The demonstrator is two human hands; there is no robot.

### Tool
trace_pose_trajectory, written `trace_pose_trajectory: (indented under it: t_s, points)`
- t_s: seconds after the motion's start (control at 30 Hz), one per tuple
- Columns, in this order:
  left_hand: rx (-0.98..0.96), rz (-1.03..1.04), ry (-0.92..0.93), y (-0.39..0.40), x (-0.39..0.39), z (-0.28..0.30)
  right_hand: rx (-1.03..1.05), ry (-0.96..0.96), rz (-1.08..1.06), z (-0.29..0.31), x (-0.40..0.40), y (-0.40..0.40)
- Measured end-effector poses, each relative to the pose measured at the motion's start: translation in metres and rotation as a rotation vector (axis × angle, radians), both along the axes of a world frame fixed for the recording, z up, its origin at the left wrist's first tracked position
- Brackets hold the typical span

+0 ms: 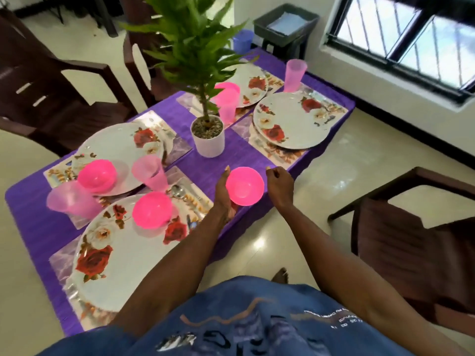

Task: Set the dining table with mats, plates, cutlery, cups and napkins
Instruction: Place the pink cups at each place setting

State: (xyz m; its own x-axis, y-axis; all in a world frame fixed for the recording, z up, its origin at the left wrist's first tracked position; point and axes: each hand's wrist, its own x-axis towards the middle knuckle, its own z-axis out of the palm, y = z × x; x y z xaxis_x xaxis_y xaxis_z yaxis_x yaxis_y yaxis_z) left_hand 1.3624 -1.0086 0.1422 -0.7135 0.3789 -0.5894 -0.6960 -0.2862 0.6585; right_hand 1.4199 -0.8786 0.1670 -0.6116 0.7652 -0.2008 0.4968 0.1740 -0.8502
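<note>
The step in hand looks like handing out the small pink bowls — two already sit on the near-left plates (120, 242), and a third bowl (245, 185) is held up over the purple table (33, 227) near its right edge. The left hand (224, 196) cradles it from below and from the left, fingers curving up around its side. The right hand (279, 185) hovers just right of the bowl, fingers loosely curled, holding nothing I can make out. Both forearms reach forward from the body, the left crossing over the table's near corner. Next, by my reckoning, the bowl should travel far-right to the bare floral plate (290, 119) — past the potted plant (207, 136) and the pink cups (295, 75) without knocking them.
</note>
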Motion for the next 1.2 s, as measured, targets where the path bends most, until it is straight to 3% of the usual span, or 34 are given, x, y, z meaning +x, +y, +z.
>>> trace_pose_trajectory:
  t_s: [0.27,0.7,0.9,1.2]
  points:
    - [-0.119,0.109,0.037,0.136,-0.006,0.003,-0.037,-0.043,0.194,0.010,0.012,0.116]
    - [-0.044,0.171,-0.038,0.260,-0.063,0.006,-0.058,-0.070,0.154,-0.009,-0.055,0.229]
    - [-0.314,0.142,0.085,0.321,-0.131,-0.002,-0.003,-0.132,0.104,-0.016,-0.126,0.306]
    - [-0.654,0.026,0.250,0.337,-0.190,-0.020,-0.137,-0.065,0.101,-0.028,-0.195,0.349]
